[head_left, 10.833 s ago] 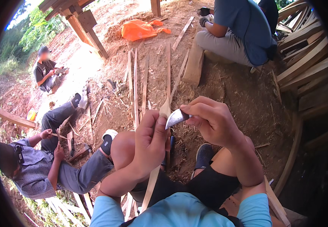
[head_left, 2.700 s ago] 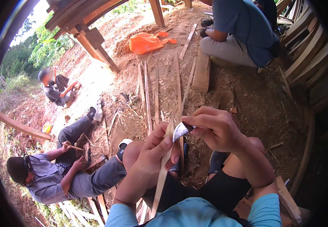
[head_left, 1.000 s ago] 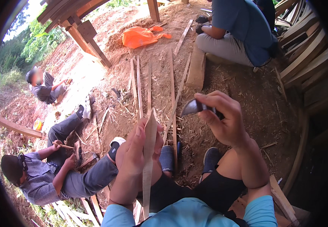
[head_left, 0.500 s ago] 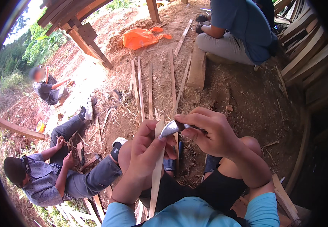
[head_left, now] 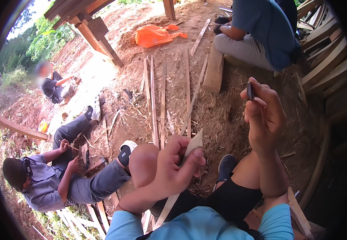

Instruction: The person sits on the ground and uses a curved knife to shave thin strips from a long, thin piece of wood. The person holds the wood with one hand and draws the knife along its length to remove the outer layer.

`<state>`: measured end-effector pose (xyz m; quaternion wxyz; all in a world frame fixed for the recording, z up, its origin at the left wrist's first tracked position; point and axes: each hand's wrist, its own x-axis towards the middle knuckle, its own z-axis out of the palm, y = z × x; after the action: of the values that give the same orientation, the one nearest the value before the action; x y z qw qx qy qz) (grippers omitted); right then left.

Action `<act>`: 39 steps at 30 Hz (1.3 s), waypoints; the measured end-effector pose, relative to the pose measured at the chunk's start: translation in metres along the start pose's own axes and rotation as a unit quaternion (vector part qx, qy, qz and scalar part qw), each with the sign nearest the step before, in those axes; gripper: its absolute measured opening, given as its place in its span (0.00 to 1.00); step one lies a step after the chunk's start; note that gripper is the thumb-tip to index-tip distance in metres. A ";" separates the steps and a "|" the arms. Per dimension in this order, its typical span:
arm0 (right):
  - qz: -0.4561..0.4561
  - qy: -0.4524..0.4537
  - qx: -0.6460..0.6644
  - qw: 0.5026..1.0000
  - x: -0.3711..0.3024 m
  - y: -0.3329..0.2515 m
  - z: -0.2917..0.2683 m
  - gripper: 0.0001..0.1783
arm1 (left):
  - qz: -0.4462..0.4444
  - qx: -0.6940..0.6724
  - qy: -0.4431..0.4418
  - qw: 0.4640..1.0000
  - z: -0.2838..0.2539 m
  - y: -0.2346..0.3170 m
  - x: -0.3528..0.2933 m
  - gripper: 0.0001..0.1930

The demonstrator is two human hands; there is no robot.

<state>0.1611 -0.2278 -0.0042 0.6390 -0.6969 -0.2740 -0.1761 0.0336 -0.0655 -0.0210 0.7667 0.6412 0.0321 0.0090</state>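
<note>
From my end I see my left hand (head_left: pixel 174 168) gripping a thin wood strip (head_left: pixel 195 143) between thumb and fingers, its pointed tip poking out just past them. The strip's long axis runs from one o'clock at that tip down to seven, where the tail drops past the wrist toward the lap. My right hand (head_left: pixel 264 116) pinches a small knife (head_left: pixel 250 92), raised well apart from the wood; I get it nearly edge-on, upright along twelve to six, and can't tell which way its sharp side faces. What counts is that gap: the tip lies at eight o'clock from my right hand, the knife between one and two from my left, nothing touching between them.
</note>
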 end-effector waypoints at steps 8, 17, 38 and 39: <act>-0.030 -0.225 -0.036 0.973 -0.027 -0.003 0.021 0.15 | -0.053 -0.198 0.085 0.975 -0.024 0.005 0.012 0.12; -0.009 -0.234 -0.041 0.971 -0.027 0.002 0.030 0.14 | -0.077 -0.209 0.101 0.970 -0.024 0.004 0.016 0.12; -0.015 -0.260 -0.069 0.963 -0.030 0.004 0.037 0.13 | -0.051 -0.186 0.108 0.975 -0.031 0.005 0.017 0.09; -0.018 -0.257 -0.070 0.964 -0.031 0.004 0.037 0.13 | -0.049 -0.188 0.105 0.975 -0.032 0.005 0.017 0.09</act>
<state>0.1355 -0.1962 -0.0301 0.4930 -0.7568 -0.4286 -0.0215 0.0483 -0.0319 -0.0223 0.8653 0.4786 0.1418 0.0447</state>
